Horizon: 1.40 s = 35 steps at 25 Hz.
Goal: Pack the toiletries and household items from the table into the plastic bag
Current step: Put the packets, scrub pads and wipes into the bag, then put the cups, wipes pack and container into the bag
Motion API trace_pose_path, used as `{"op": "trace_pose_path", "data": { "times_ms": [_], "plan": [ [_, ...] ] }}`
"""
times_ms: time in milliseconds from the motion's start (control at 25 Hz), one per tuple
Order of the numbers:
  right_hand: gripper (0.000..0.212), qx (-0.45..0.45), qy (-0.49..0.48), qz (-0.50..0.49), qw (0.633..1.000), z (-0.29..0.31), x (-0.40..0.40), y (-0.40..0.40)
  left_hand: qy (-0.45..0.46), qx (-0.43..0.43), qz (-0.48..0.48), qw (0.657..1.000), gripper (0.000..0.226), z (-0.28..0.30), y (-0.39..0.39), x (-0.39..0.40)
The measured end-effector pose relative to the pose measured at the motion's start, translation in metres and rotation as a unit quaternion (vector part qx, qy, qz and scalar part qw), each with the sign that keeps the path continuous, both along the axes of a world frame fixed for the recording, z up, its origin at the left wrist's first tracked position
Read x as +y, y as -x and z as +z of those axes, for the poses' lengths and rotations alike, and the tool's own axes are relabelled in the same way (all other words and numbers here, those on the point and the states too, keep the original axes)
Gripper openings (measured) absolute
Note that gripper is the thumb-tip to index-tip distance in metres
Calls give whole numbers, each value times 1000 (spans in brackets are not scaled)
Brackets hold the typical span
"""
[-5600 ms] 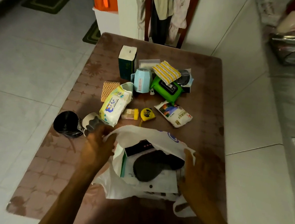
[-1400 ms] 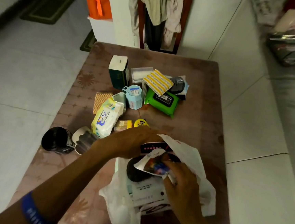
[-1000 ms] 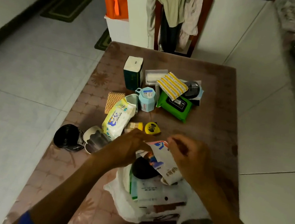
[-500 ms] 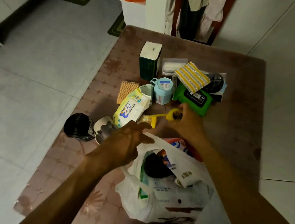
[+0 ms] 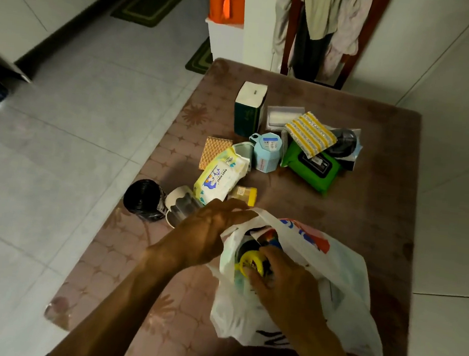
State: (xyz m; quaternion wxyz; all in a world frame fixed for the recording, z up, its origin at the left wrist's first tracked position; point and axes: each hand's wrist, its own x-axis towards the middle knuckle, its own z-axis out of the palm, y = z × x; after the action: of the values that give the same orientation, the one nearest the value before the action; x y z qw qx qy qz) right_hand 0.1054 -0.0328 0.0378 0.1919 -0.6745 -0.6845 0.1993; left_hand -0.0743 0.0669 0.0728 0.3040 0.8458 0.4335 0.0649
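The white plastic bag (image 5: 341, 275) lies at the near end of the brown table (image 5: 367, 206). My left hand (image 5: 208, 232) pinches the bag's left rim and holds the mouth apart. My right hand (image 5: 281, 281) is inside the mouth, holding the yellow tape measure (image 5: 250, 261) above the dark items packed there. On the table lie a baby wipes pack (image 5: 219, 178), a small yellow-capped jar (image 5: 244, 194), a pale blue canister (image 5: 266, 152), a green wipes pack (image 5: 312, 167), a striped yellow cloth (image 5: 311, 133) and a dark green box (image 5: 249, 109).
A black roll (image 5: 143, 199) and a white cup-like holder (image 5: 178, 204) sit near the table's left edge. A woven tan pad (image 5: 214, 150) lies behind the wipes. A chair draped with clothes (image 5: 323, 29) stands past the far edge. Tiled floor is on both sides.
My right hand picked the yellow tape measure off the table and carried it back into the bag's mouth. Before that, it put the white printed packet in. My left hand kept holding the rim.
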Motion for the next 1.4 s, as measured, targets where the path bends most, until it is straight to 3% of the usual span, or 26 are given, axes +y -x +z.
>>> {"op": "trace_pose_path", "data": {
  "times_ms": [120,200,240,360,480,640,760,840,880,960,1000,1120,1200,1280,1400],
  "plan": [
    [26,109,-100,-4,989,26,46,7,15,-24,-4,1000,83,-7,9,5],
    [16,143,-81,-57,985,18,111,6,20,-33,5,999,82,-11,13,12],
    [19,136,-18,-60,989,4,146,5,22,-40,10,999,80,-12,14,15],
    [51,34,220,39,974,-55,209,11,15,-60,-1,998,74,-7,12,19],
    [72,-8,219,35,975,-90,223,16,25,-85,-20,996,74,-7,13,23],
    [57,-131,262,75,953,-112,215,-4,39,-103,-1,994,72,-15,13,23],
    [55,-14,236,-38,971,-75,195,-30,29,-120,-1,992,72,-7,11,17],
    [32,116,151,-88,978,-26,155,-50,42,-125,4,991,73,-2,11,12],
    [26,187,131,-99,969,0,127,-58,51,-127,8,990,74,-1,11,10],
    [32,316,156,-72,933,40,61,-67,63,-136,18,989,76,-5,11,6],
    [36,334,189,-50,922,47,34,-65,68,-137,26,988,76,-9,10,6],
    [38,239,245,-22,939,25,-15,-44,71,-138,44,987,76,-19,8,2],
    [42,81,210,-3,974,4,-20,-27,70,-149,46,985,77,-22,8,-1],
    [53,-33,110,-25,993,4,-14,-18,78,-160,50,983,76,-24,11,-4],
    [32,43,16,-45,998,39,17,-11,105,-189,68,974,74,-36,20,-5]
  ]
}}
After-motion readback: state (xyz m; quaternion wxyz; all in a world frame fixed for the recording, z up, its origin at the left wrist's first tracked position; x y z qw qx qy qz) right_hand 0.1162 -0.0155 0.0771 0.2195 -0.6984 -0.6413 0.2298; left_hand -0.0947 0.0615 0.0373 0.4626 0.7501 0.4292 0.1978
